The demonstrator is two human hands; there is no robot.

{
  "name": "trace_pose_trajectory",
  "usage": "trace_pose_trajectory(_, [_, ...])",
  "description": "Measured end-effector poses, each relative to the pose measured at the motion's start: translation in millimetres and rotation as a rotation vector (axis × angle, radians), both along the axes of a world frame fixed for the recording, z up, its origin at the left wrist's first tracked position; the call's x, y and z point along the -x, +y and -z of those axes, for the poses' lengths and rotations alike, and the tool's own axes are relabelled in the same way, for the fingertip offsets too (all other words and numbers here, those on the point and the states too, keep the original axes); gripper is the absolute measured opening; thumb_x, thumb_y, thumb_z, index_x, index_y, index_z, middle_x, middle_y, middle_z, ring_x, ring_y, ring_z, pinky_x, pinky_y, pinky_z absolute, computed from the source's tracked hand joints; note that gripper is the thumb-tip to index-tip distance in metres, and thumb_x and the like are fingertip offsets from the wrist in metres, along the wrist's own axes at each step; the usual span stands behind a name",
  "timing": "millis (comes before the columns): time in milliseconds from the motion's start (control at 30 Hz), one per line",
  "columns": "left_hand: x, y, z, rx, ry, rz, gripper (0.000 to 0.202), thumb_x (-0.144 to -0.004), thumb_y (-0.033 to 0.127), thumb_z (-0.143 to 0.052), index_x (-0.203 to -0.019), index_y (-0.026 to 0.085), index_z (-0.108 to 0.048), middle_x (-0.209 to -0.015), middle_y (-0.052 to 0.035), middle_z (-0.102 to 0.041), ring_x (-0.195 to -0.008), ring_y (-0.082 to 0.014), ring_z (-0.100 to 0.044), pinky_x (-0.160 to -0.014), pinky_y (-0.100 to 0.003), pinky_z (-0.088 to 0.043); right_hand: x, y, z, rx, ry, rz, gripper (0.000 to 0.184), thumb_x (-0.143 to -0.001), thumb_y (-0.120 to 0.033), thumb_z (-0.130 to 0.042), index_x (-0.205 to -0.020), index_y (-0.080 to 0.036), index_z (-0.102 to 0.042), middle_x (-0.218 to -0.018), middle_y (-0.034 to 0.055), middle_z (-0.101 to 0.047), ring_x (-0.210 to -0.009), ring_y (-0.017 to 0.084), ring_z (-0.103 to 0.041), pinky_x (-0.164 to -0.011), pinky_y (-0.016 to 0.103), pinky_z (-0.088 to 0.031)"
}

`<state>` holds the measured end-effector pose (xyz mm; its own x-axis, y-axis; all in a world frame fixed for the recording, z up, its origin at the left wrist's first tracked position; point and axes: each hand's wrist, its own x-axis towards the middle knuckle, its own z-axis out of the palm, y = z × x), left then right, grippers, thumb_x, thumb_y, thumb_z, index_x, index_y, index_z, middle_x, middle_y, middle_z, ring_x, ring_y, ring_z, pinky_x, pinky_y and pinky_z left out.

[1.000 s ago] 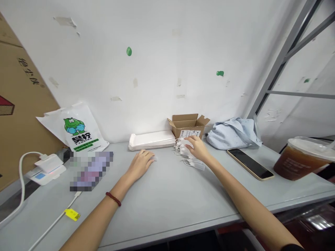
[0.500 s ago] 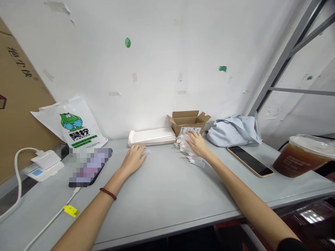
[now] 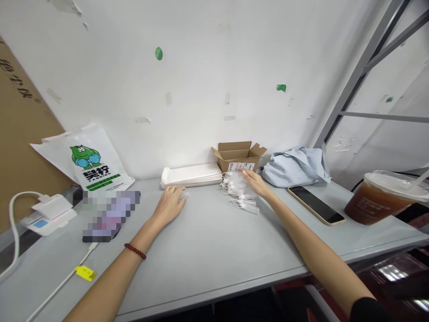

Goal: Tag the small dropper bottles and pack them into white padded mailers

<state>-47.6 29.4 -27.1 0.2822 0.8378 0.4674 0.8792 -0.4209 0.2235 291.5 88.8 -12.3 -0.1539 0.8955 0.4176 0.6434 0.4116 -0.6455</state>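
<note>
My left hand (image 3: 168, 204) lies palm down on the grey table (image 3: 214, 259), fingers loosely curled over a small clear packet (image 3: 184, 195) near a stack of white flat packets (image 3: 191, 174). My right hand (image 3: 255, 183) reaches far forward, fingers stretched out on a heap of small clear bagged items with white cords (image 3: 238, 193). That heap lies just in front of an open brown cardboard box (image 3: 237, 156). A red bead bracelet (image 3: 135, 251) is on my left wrist.
A phone (image 3: 315, 204) lies right of the heap, a blue cloth bundle (image 3: 295, 166) behind it. An iced tea cup (image 3: 382, 198) stands at the right edge. At left are a white printed bag (image 3: 89, 161), a blurred dark object (image 3: 109, 214), a white charger and cable (image 3: 47, 210).
Both hands have barely moved; my right fingers slid slightly over the heap of bagged items. The camera has turned a little to the right.
</note>
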Motion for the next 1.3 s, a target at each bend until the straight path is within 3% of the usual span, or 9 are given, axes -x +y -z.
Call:
trace_pose_trajectory(167, [2,1,2.6,0.008,0.007,0.015,0.031,-0.085,0.029,-0.045,-0.108,0.013,-0.059,-0.104,-0.0123,-0.062,-0.102,-0.0285,-0.049,-0.087,-0.043,-0.043,-4,1,-0.4,0.075,0.124,-0.007,0.056,-0.089,-0.057,-0.028,-0.116,-0.019,-0.061,-0.121,0.0092,-0.061,-0.108,0.025,-0.056,-0.096,0.043,-0.040])
trace_pose_trajectory(433, [5,4,3.7,0.053,0.036,-0.010,0.030,-0.082,0.017,-0.043,-0.106,0.016,-0.061,-0.106,-0.0108,-0.063,-0.103,-0.0285,-0.051,-0.087,-0.043,-0.043,-1,-7,-9.0,0.112,0.172,-0.069,0.066,-0.084,-0.069,-0.028,-0.092,-0.019,-0.071,-0.129,0.0096,-0.055,-0.121,0.027,-0.046,-0.106,0.042,-0.028])
trace_pose_trajectory(600, [3,2,1.5,0.077,0.037,-0.027,0.031,-0.082,0.018,-0.042,-0.107,0.014,-0.061,-0.107,-0.0122,-0.064,-0.103,-0.0297,-0.052,-0.087,-0.044,-0.043,-2,-8,-8.8,0.190,0.186,-0.072,0.071,-0.082,-0.073,-0.025,-0.089,-0.020,-0.072,-0.128,0.0084,-0.056,-0.121,0.029,-0.046,-0.104,0.044,-0.030])
trace_pose_trajectory(733, [3,2,2.0,0.074,0.034,-0.031,0.031,-0.082,0.018,-0.042,-0.107,0.014,-0.060,-0.106,-0.0125,-0.064,-0.104,-0.0298,-0.051,-0.087,-0.044,-0.043,-3,-11,-12.4,0.160,0.199,-0.076,0.066,-0.084,-0.069,-0.028,-0.090,-0.021,-0.072,-0.127,0.0074,-0.055,-0.117,0.029,-0.048,-0.099,0.044,-0.035])
trace_pose_trajectory(900, [2,1,2.4,0.066,0.025,-0.039,0.031,-0.082,0.019,-0.044,-0.108,0.014,-0.060,-0.107,-0.0121,-0.064,-0.104,-0.0296,-0.051,-0.087,-0.044,-0.043,-2,-14,-20.3,0.063,0.299,-0.084,0.046,-0.083,-0.056,-0.042,-0.095,-0.021,-0.069,-0.116,0.0070,-0.062,-0.106,0.026,-0.054,-0.091,0.041,-0.041])
trace_pose_trajectory(1100, [-15,-13,-10.3,-0.024,-0.145,0.007,0.029,-0.083,0.024,-0.044,-0.106,0.015,-0.060,-0.106,-0.0108,-0.063,-0.106,-0.0272,-0.052,-0.091,-0.043,-0.042,17,-22,-24.9,-0.063,0.389,-0.102,0.026,-0.076,-0.037,-0.056,-0.093,-0.021,-0.067,-0.097,0.0061,-0.066,-0.086,0.020,-0.059,-0.076,0.035,-0.048])
trace_pose_trajectory(1200, [-34,-29,-18.8,0.079,-0.319,0.053,0.026,-0.085,0.026,-0.044,-0.103,0.017,-0.059,-0.106,-0.0080,-0.064,-0.098,-0.0230,-0.057,-0.081,-0.037,-0.048,32,-32,-28.3,-0.139,0.287,-0.087,0.018,-0.076,-0.031,-0.056,-0.085,-0.021,-0.068,-0.091,0.0057,-0.065,-0.082,0.019,-0.059,-0.073,0.034,-0.048])
trace_pose_trajectory(1300, [-52,-45,-22.8,0.132,-0.316,0.153,0.024,-0.086,0.026,-0.044,-0.104,0.018,-0.059,-0.107,-0.0080,-0.064,-0.101,-0.0233,-0.055,-0.084,-0.038,-0.047,41,-45,-35.9,-0.152,0.113,-0.091,0.017,-0.078,-0.029,-0.054,-0.080,-0.021,-0.068,-0.090,0.0055,-0.066,-0.083,0.018,-0.058,-0.073,0.032,-0.046])
